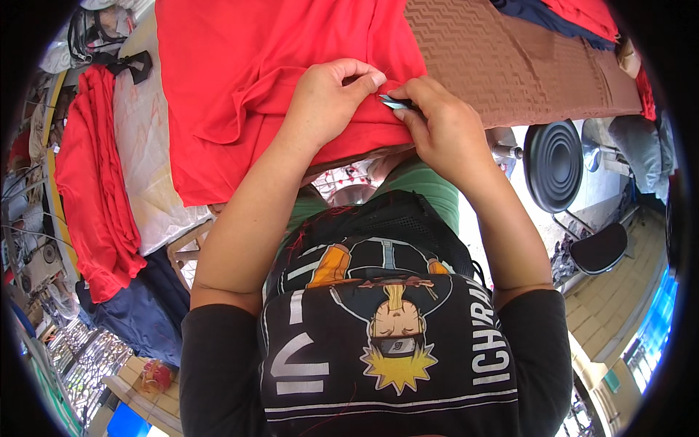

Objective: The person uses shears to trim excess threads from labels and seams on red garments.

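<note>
snipping close to the red cloth [284, 36] looks like the job in hand. the left grip [328, 98] has its thumb and finger tips pressed together over the cloth; what is between them is too small to tell, maybe a loose thread. the right grip [444, 116] is pinching the small snips [395, 105], with the blades a bit apart, just beside the left tips. the cloth lies under both grips and spreads ahead and to the left, on the counter [539, 73].

to do it well, i would pull the bit up tight, lay the blades low and flat, and nip once. the left tips are very near the blades, so going slow is best. a fold [240, 102] sits just left of the left grip; it could slip in the way, so keep it smooth.

to the right of the right grip, the counter has a brown top. past its edge is a black disc [553, 164], maybe a stool top, with a black pad [598, 247] lower down. far left of the left grip, a red pile [98, 182] hangs by a white sheet [149, 138], with blue cloth [138, 306] below.
</note>
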Motion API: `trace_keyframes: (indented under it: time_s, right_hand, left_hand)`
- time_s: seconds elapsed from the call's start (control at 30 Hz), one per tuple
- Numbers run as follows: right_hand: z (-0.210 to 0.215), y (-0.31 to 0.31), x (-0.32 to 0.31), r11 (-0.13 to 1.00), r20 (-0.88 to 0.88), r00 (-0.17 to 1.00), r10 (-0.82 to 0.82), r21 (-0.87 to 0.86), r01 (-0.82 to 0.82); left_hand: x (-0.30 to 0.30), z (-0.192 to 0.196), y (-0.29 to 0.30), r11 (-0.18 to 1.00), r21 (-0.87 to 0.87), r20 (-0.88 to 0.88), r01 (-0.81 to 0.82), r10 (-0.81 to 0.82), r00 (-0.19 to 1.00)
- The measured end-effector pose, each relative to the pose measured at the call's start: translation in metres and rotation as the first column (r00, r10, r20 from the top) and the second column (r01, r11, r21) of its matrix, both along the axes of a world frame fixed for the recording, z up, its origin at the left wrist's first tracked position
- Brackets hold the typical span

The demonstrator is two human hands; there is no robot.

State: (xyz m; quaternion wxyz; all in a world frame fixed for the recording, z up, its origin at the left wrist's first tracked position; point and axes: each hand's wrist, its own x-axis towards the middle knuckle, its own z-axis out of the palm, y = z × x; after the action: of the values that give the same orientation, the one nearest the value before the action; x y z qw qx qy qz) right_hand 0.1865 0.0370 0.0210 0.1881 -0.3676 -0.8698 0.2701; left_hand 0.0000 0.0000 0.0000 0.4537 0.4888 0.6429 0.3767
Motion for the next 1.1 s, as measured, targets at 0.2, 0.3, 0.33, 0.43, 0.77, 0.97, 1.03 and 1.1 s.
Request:
trace_keyframes:
  time_s: [0.2, 0.3, 0.33, 0.43, 0.77, 0.97, 1.03, 1.1]
  right_hand:
    - [-0.002, 0.001, 0.007, 1.0, -0.061, 0.998, -0.022, 0.016, 0.023]
    - [-0.005, 0.002, 0.004, 0.999, -0.076, 0.997, -0.032, 0.031, 0.034]
    - [-0.006, 0.001, 0.002, 0.999, -0.068, 0.997, -0.031, 0.04, 0.034]
    - [-0.002, 0.0, -0.003, 0.998, -0.015, 0.999, -0.034, 0.048, 0.034]
    - [0.041, 0.029, -0.005, 0.98, -0.19, 0.98, -0.053, 0.177, 0.088]
    - [0.0, 0.021, -0.052, 0.99, -0.096, 0.995, 0.002, 0.14, 0.011]
    - [-0.017, 0.017, -0.061, 0.989, 0.003, 1.0, 0.022, 0.144, -0.022]
    - [-0.007, 0.013, -0.061, 0.999, -0.003, 0.999, 0.036, 0.011, -0.036]
  left_hand:
    - [0.006, 0.0, 0.0, 0.996, 0.009, 0.196, -0.09, 0.086, 0.977]
    - [0.004, 0.001, -0.001, 0.997, 0.006, 0.194, -0.083, 0.08, 0.978]
    - [0.004, 0.002, -0.002, 0.997, 0.004, 0.196, -0.081, 0.079, 0.978]
    - [0.0, 0.001, -0.004, 0.999, 0.032, 0.124, -0.027, 0.023, 0.992]
    - [-0.062, 0.164, -0.105, 0.87, 0.332, -0.46, 0.364, -0.188, 0.868]
    - [-0.061, 0.116, -0.104, 0.881, 0.472, -0.334, 0.006, 0.173, 0.927]
    - [-0.054, 0.087, -0.097, 0.87, 0.493, -0.435, -0.008, 0.254, 0.864]
    - [-0.051, 0.056, -0.094, 0.871, 0.491, -0.625, -0.023, 0.371, 0.687]
